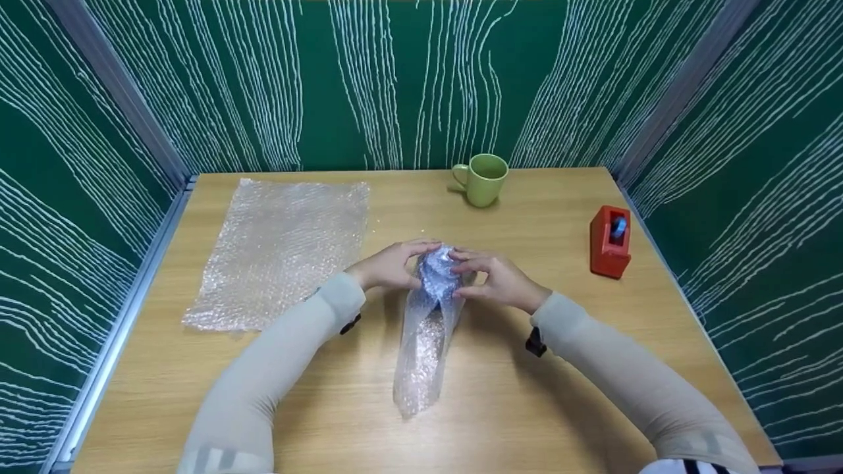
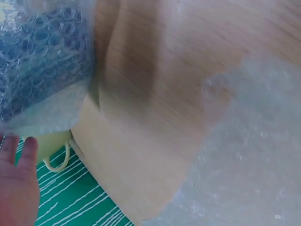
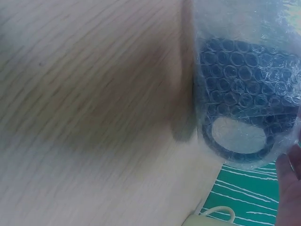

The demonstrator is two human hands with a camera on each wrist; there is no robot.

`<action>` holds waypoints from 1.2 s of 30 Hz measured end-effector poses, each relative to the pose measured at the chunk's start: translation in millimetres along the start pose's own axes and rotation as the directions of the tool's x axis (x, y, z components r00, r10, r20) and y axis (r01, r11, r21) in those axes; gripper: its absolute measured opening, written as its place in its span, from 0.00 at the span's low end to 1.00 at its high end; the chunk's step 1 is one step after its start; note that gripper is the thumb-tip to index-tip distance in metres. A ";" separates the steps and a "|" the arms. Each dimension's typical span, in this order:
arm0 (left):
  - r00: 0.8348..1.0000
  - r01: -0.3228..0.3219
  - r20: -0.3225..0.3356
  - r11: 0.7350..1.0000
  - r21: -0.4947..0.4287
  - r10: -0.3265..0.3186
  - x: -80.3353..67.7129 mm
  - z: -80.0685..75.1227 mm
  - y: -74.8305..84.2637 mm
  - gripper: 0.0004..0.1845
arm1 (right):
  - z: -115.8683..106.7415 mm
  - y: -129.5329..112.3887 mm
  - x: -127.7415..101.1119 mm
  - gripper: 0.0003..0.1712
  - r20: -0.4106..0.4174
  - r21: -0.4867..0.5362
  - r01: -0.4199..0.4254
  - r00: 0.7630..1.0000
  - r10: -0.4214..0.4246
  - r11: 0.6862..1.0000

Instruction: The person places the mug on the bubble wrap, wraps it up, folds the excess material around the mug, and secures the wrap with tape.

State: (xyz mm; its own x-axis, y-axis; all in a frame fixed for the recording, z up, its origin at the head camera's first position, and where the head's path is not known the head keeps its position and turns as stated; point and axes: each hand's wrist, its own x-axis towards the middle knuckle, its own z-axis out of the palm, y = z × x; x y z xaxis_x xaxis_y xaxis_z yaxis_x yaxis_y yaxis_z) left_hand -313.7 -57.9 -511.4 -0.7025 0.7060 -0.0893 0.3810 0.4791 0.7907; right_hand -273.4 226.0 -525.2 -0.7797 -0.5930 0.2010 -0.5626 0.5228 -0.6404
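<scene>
A blue mug (image 1: 440, 270) stands wrapped in clear bubble wrap (image 1: 420, 368) at the middle of the table, and a long flap of the wrap trails toward the person. Through the plastic, the right wrist view shows the dark looped handle (image 3: 237, 153). My left hand (image 1: 395, 264) curves around the wrapped mug from the left, fingers at its far side and thumb nearer. From the right, my right hand (image 1: 498, 280) holds its other side with bent fingers. In both wrist views only a few fingers show beside the wrap.
A flat sheet of bubble wrap (image 1: 283, 257) lies on the table's left. At the back edge stands a green mug (image 1: 484, 183), and a red tape dispenser (image 1: 609, 243) is on the right. Green panels (image 1: 316, 85) with white lines enclose the table (image 1: 527, 415).
</scene>
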 end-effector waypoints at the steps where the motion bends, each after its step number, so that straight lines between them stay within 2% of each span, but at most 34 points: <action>1: 1.000 0.006 0.018 1.000 0.011 -0.006 -0.9 -0.6 0.0 0.52 | 0.2 -0.5 0.0 0.27 -0.001 -0.009 0.002 1.000 -0.002 1.000; 4: 0.999 0.002 0.043 0.999 0.045 -0.004 -1.1 -0.4 -0.3 0.59 | 1.6 -1.3 0.5 0.24 0.001 -0.025 0.016 1.000 -0.016 1.000; 7: 0.999 -0.017 0.036 0.997 0.077 0.014 0.1 1.9 -1.1 0.61 | 2.6 -3.5 0.4 0.19 0.009 -0.032 0.032 0.999 -0.032 0.999; 12: 0.999 -0.029 -0.013 0.994 0.104 0.030 2.0 8.5 -2.4 0.59 | 5.3 -6.2 -2.0 0.13 -0.003 -0.062 0.079 0.997 -0.079 0.995; 15: 0.997 -0.046 -0.055 0.990 0.133 0.054 3.9 13.7 -3.0 0.56 | 7.0 -8.7 -3.7 0.13 -0.016 -0.085 0.098 0.995 -0.099 0.992; 20: 0.986 -0.092 -0.117 0.977 0.192 0.116 6.1 21.0 -4.3 0.50 | 9.0 -13.2 -5.3 0.20 -0.011 -0.102 0.080 0.997 -0.081 0.992; 27: 0.972 -0.118 -0.169 0.958 0.261 0.166 5.6 27.8 -8.1 0.50 | 12.9 -13.2 -3.3 0.11 -0.056 -0.066 0.083 0.995 -0.087 0.994; 36: 0.949 -0.127 -0.227 0.922 0.367 0.221 5.7 36.5 -8.4 0.51 | 20.0 -15.9 0.5 0.08 -0.122 -0.006 -0.010 0.993 0.009 1.000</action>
State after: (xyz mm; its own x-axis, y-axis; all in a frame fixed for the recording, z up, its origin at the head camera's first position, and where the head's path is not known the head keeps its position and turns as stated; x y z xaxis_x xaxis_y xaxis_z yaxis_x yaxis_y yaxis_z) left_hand -299.0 -38.9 -540.6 -0.7185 0.6574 0.2272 0.6607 0.5432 0.5181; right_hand -259.3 205.2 -529.8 -0.8126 -0.5090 0.2838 -0.5563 0.5327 -0.6377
